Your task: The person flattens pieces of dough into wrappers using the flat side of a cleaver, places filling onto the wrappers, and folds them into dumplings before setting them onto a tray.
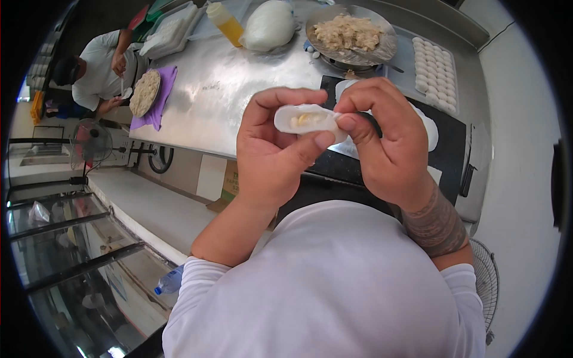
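Observation:
A white dumpling (292, 121), with pale yellowish filling showing in its open top, is held up between my two hands in the middle of the view. My left hand (271, 146) cups it from the left, with the thumb along its near side. The fingertips of my right hand (388, 134) pinch the right end of the wrapper together. Beneath the hands is a black board (449, 137) with white dough wrappers (431, 128) on it, partly hidden by my right hand.
A metal bowl of filling (349, 36) and a tray of formed dumplings (436, 68) stand at the back right. A squeeze bottle (224, 25) and a tied white plastic bag (268, 27) are on the steel table (203, 95). A co-worker (101, 65) stands at the left near another bowl (145, 94).

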A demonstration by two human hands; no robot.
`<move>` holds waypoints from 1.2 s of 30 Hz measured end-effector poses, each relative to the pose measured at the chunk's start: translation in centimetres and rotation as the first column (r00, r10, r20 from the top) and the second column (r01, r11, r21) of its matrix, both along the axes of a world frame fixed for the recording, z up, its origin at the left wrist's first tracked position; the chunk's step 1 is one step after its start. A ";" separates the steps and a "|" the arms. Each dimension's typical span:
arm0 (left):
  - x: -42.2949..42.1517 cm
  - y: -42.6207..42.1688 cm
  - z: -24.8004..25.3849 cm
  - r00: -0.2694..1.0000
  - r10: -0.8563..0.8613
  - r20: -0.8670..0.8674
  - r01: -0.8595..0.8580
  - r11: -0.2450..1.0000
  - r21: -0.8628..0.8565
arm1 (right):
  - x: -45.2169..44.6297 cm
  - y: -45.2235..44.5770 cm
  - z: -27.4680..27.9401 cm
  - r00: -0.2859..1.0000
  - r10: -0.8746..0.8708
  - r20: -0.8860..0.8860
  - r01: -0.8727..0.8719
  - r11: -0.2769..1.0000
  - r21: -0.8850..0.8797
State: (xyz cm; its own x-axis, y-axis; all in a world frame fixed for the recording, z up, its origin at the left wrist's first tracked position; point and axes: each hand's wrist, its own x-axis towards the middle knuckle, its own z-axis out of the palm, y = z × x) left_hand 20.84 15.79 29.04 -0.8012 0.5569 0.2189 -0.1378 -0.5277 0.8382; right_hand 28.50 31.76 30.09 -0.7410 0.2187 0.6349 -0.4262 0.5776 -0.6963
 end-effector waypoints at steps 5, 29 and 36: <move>-0.5 -1.9 -0.7 0.988 -0.147 0.055 0.151 0.985 -0.080 | 0.7 -0.1 0.3 0.997 0.071 0.040 -0.068 0.994 -0.084; -6.8 -1.5 -0.6 0.964 -0.260 -0.048 0.249 0.954 -0.166 | -1.8 -2.1 1.3 0.986 -0.075 0.150 0.112 0.958 -0.263; -9.6 -0.5 -1.0 0.964 -0.202 -0.175 0.197 0.979 -0.044 | -3.5 -3.0 1.1 0.965 -0.130 0.227 0.161 0.979 -0.125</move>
